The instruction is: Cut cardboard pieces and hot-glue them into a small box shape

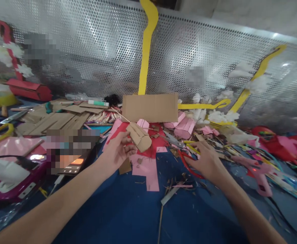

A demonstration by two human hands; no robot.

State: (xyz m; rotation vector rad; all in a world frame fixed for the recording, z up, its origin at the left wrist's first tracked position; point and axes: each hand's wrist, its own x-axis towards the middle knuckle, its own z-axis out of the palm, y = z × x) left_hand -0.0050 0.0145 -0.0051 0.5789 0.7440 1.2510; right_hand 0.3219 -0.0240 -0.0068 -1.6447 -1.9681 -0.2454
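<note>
My left hand point(118, 150) is closed around a small folded cardboard piece point(139, 136), holding it up above red and pink paper scraps point(148, 169). A thin wooden stick point(120, 115) pokes out behind the piece. My right hand point(206, 159) reaches forward with fingers spread, hovering just over red-handled scissors point(189, 167) that lie on the blue table surface point(128, 210). Nothing sits in the right hand.
A cardboard rectangle point(150, 107) leans against the perforated metal wall point(87, 51). Cardboard cutouts point(51, 120) lie at the left, a phone point(72, 159) beside them. A pink glue gun point(260, 173) and craft litter are at the right. Yellow paper strips point(147, 44) hang on the wall.
</note>
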